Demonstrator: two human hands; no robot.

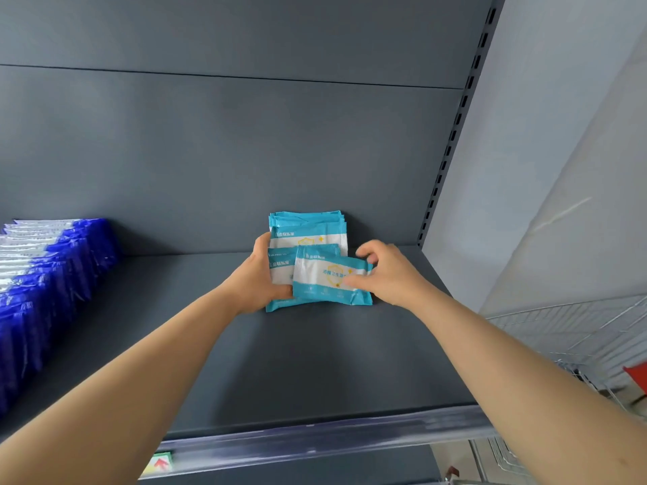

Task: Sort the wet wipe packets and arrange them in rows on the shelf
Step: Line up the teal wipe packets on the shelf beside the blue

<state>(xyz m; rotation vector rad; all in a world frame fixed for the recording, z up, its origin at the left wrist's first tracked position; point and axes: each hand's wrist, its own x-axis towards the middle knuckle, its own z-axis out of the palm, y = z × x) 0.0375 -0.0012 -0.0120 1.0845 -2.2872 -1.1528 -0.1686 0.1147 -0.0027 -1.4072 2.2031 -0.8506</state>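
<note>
A row of teal-and-white wet wipe packets [308, 227] stands upright against the back panel of the dark grey shelf [297, 362]. My left hand [257, 278] presses against the left side of the row's front packets. My right hand [388, 273] pinches the right end of the frontmost teal packet [327, 280], which leans tilted in front of the row. A long row of dark blue-and-white packets [52, 274] stands at the left edge of the shelf.
A slotted upright post [451, 134] borders the shelf on the right, with a pale wall beyond it. A white wire basket [577, 330] sits low at the right. A clear price rail [315, 439] runs along the shelf's front edge.
</note>
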